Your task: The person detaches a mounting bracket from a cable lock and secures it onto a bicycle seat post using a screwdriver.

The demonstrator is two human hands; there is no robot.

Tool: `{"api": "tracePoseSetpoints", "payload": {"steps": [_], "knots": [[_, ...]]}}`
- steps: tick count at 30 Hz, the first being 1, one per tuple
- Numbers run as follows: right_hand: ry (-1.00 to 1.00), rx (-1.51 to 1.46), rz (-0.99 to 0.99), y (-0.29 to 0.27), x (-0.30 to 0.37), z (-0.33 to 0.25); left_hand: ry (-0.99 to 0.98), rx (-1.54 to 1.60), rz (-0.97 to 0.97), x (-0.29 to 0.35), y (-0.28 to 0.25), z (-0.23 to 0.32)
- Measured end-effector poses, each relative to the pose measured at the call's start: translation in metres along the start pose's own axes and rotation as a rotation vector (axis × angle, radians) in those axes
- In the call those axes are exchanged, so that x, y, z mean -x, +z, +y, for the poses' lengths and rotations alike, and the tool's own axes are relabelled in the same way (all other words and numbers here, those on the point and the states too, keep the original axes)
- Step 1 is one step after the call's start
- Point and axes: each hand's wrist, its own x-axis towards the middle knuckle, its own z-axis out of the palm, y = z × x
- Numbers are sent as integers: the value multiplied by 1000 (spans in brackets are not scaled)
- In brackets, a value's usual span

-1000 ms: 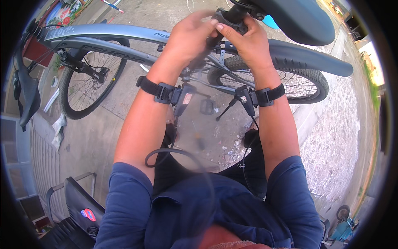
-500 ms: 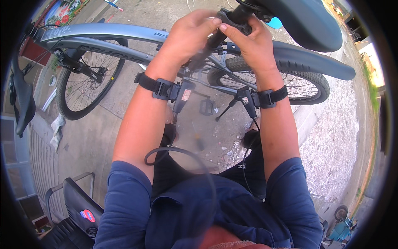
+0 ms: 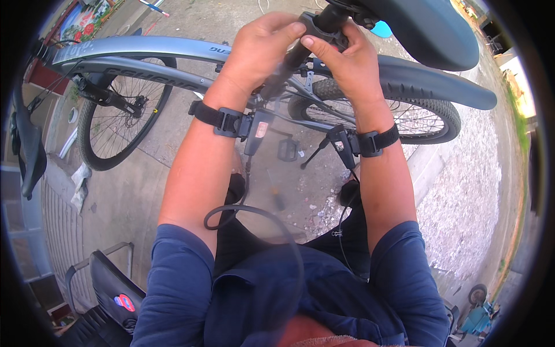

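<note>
Well left of the fingers, a floral panel is seen; lower left, a black chair; right, a bright-blue object.

"What's underfoot?"

"Grey concrete ground, with a broad whitish, crumbly patch at the right."

"And on it?"

"A bicycle, front wheel left, rear wheel right. A crumpled pale cloth lies left, a striped stick far left."

"Middle?"

"A slim dark object, too blurred to name."
</note>
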Motion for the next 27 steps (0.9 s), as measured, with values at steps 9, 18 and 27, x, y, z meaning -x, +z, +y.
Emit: {"api": "tracePoseSetpoints", "payload": {"steps": [9,18,27], "knots": [[73,-246,39,4,14,12,-28,24,9,0,2,-2],[344,-667,-122,-27,3,2,-7,17,-41,2,-2,0],[596,-728,-246,-38,-26,16,-66,17,-78,3,-4,2]]}}
